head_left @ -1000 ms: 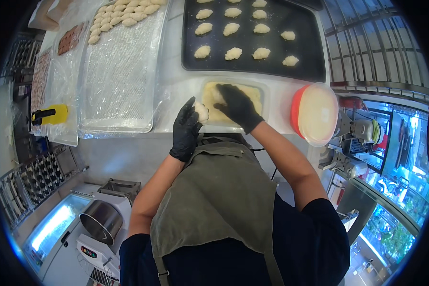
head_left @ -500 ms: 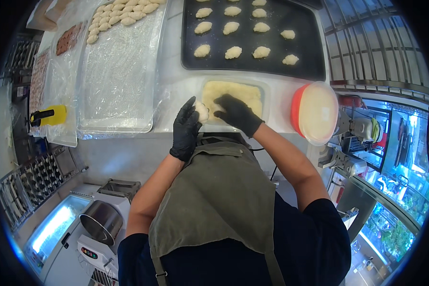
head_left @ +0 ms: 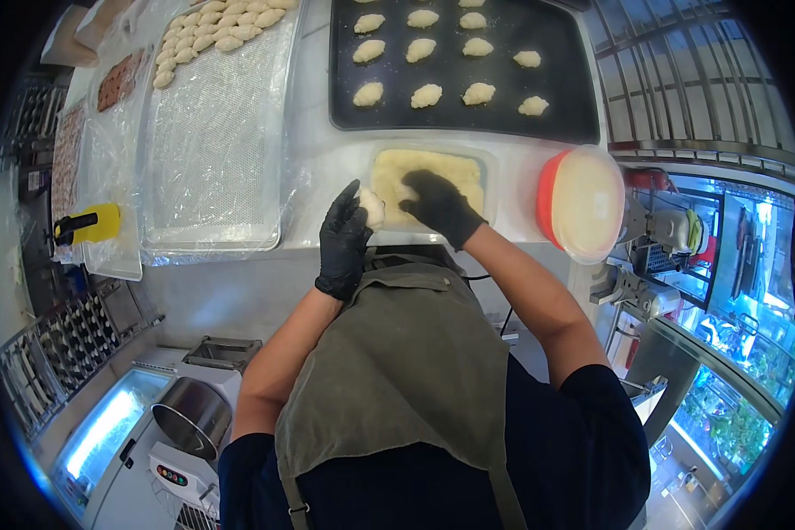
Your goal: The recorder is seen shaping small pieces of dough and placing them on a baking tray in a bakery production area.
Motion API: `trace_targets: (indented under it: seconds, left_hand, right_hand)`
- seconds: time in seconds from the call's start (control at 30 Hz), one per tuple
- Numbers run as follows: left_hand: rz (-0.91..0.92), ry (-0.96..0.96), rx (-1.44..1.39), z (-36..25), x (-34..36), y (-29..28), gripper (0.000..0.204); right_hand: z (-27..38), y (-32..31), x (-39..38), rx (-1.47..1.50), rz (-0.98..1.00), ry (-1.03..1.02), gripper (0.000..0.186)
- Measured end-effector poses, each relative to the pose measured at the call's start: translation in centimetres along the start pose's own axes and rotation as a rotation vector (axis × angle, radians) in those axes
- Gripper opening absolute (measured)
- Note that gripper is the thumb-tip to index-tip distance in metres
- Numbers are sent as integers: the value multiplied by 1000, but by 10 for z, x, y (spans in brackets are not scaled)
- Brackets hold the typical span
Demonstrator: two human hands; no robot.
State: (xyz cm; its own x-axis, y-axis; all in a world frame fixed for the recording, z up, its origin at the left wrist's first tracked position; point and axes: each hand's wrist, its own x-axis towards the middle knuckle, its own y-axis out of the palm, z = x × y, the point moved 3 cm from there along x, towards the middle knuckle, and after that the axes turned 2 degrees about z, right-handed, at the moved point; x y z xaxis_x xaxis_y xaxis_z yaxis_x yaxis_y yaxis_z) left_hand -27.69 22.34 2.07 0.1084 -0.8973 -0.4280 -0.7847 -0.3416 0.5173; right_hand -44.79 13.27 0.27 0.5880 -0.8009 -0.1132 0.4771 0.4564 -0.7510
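Note:
My left hand (head_left: 344, 237), in a black glove, is closed around a pale piece of dough (head_left: 371, 210) beside the left rim of a shallow rectangular container (head_left: 491, 190). Yellowish crumbly topping (head_left: 455, 168) fills that container. My right hand (head_left: 437, 207), gloved in black too, hovers low over the topping, its thumb and fingers apart and pointing toward the dough. Whether its fingertips touch the crumbs I cannot make out. Beyond the container, a dark baking tray (head_left: 495, 122) carries rows of crumb-coated dough pieces (head_left: 426, 95).
On the left, a plastic-covered mesh tray (head_left: 216, 168) bears shaped dough pieces (head_left: 230, 42) at its far end. Brown blocks (head_left: 121, 81) and a yellow-and-black tool (head_left: 88, 223) lie farther left. A red tub with a translucent lid (head_left: 592, 205) stands at the table's right edge.
My right hand's fingers have shifted slightly over the crumbs. My left hand keeps hold of the dough almost in place. The whole view has moved a little.

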Motion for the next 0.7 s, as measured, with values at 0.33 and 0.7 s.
trace_targets:
  seconds: [0.33,0.7]
  left_hand:
    - [41,33,-9,-32,1,23,54]
    - [474,377,1087,6,78,81,56]
  right_hand:
    - [-24,-30,-9,677,52,200,44]
    - [-14,-115,-92,1775,-324,223,51]
